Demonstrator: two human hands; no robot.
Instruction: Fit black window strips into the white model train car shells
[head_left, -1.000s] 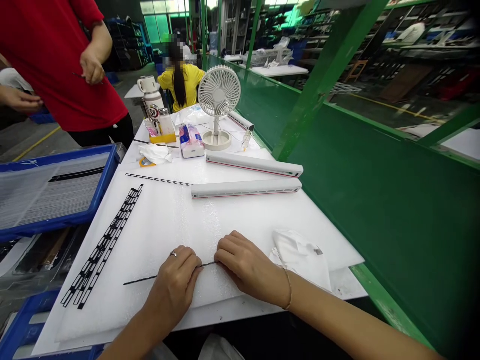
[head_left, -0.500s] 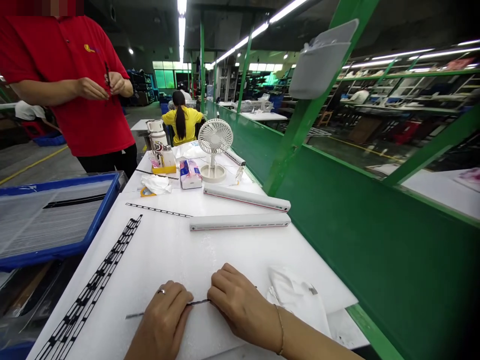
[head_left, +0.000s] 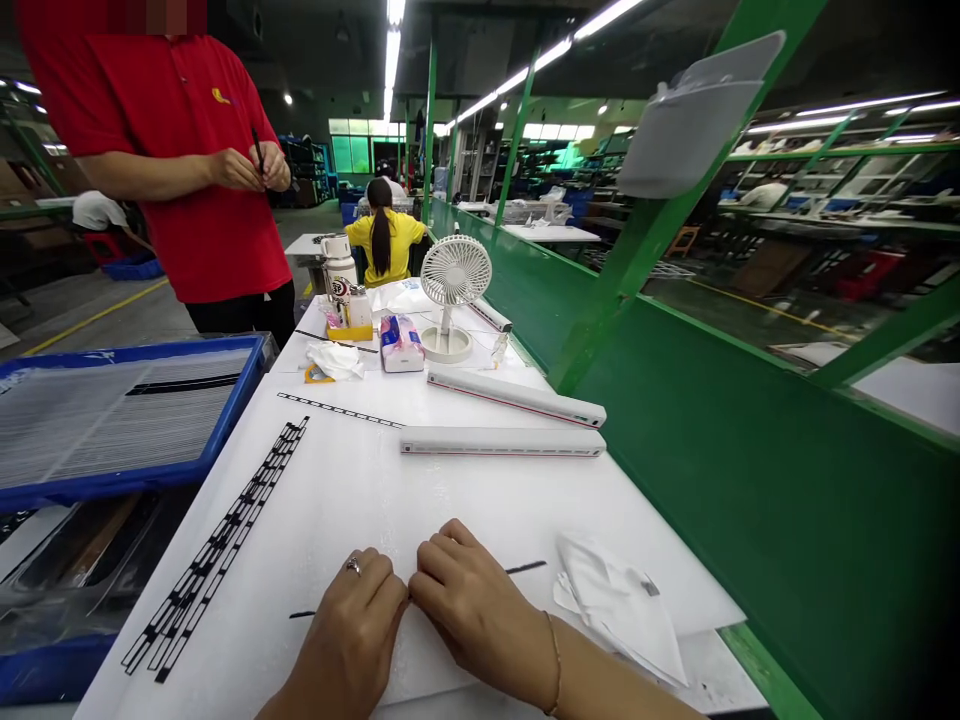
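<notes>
My left hand (head_left: 356, 615) and my right hand (head_left: 476, 610) are pinched close together over the white table, fingertips nearly touching. Both grip a thin black strip (head_left: 527, 567), whose ends stick out past each hand; its middle is hidden by my fingers. Left of my hands lies a bundle of black ladder-patterned strips (head_left: 245, 507), slanting across the table. Another single ladder-patterned strip (head_left: 341, 410) rests farther back. A crumpled white cloth or paper (head_left: 615, 600) lies right of my right hand.
Two long white boxes (head_left: 502, 441) lie ahead, with a small fan (head_left: 456, 270), a tissue pack (head_left: 401, 345) and bottles behind. A blue tray (head_left: 225, 425) of strips stands at left. A green belt surface (head_left: 720, 460) runs along the right. A person in red (head_left: 176, 180) stands at left.
My hands have come closer together, covering the stretch of strip that showed between them. The strip's right end now shows beyond my right hand. The view has shifted slightly left.
</notes>
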